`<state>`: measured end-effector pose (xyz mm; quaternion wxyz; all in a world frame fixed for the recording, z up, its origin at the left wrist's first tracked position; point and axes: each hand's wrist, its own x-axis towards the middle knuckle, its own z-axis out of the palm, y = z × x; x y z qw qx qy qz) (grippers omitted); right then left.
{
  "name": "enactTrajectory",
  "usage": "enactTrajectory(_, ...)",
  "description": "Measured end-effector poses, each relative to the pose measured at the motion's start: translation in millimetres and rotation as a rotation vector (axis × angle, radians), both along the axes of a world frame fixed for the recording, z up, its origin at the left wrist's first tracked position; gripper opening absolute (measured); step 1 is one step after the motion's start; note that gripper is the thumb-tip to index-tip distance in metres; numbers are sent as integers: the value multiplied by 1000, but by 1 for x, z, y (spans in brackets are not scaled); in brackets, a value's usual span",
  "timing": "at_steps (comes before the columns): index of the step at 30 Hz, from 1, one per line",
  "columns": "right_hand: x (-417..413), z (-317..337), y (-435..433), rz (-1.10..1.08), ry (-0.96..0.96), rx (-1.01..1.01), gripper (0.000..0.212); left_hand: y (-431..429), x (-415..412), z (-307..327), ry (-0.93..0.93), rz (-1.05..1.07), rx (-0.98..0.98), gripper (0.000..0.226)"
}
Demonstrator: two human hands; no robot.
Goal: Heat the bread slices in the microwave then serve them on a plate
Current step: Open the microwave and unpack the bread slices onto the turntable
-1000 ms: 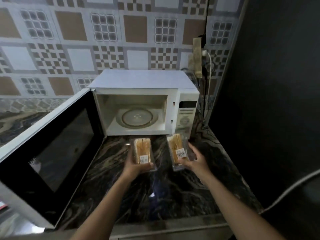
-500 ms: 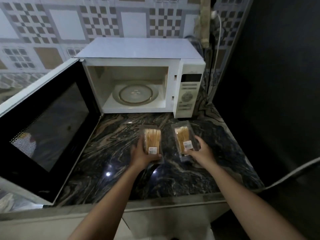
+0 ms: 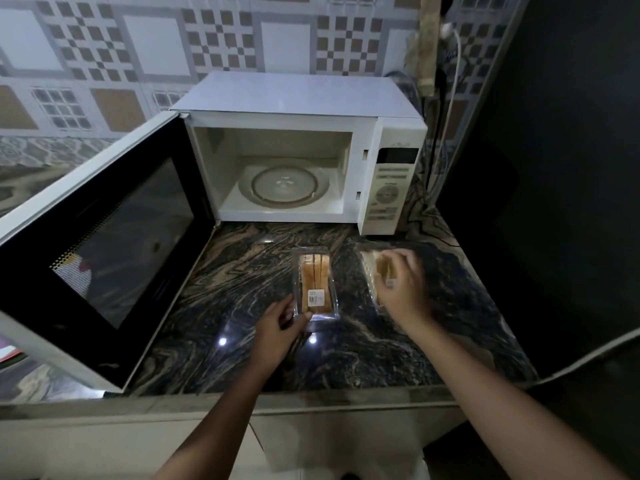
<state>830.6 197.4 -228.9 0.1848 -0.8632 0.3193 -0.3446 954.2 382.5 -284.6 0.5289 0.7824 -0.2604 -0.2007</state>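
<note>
Two clear plastic packets of sliced bread lie on the dark marble counter point(image 3: 242, 306) in front of the white microwave point(image 3: 298, 98). My left hand point(image 3: 278, 329) pinches the near left corner of the left packet point(image 3: 314, 284), which shows a white label. My right hand point(image 3: 403, 289), blurred, lies over the right packet point(image 3: 370, 268) with its fingers curled round it and hides most of it. The microwave stands open, with a bare glass turntable point(image 3: 284, 185) inside.
The microwave door point(image 3: 104, 251) swings out to the left over the counter. A control panel point(image 3: 389, 188) is on the microwave's right side. Cables point(image 3: 446, 109) hang behind it. A dark wall point(image 3: 554, 168) bounds the counter on the right.
Both packets have come down from held in the air onto the counter. My left hand slid back to the packet's near corner. My right hand moved on top of its packet.
</note>
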Motion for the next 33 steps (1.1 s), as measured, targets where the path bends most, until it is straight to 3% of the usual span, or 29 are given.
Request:
enactTrajectory(2,12,2,14,211,106,49,23,9,-3,-1,-28,-5,-14,51)
enactTrajectory(4,19,3,30,427,357,141,22,12,-5,-3,-48,-12,-26,49)
enactTrajectory(6,25,2,45,568,659,76,29,14,-4,-3,-34,-7,-44,50)
enactTrajectory(8,26,0,53,609,778,-25,34,13,-3,-3,-24,3,-52,48)
enactTrajectory(18,40,-14,58,608,586,181,7,13,-4,-10,-36,32,-62,50)
enactTrajectory(23,47,-12,52,598,610,277,14,12,-6,-9,-30,51,-69,50)
enactTrajectory(33,66,-1,43,603,781,361,13,3,2,6,331,196,-44,36)
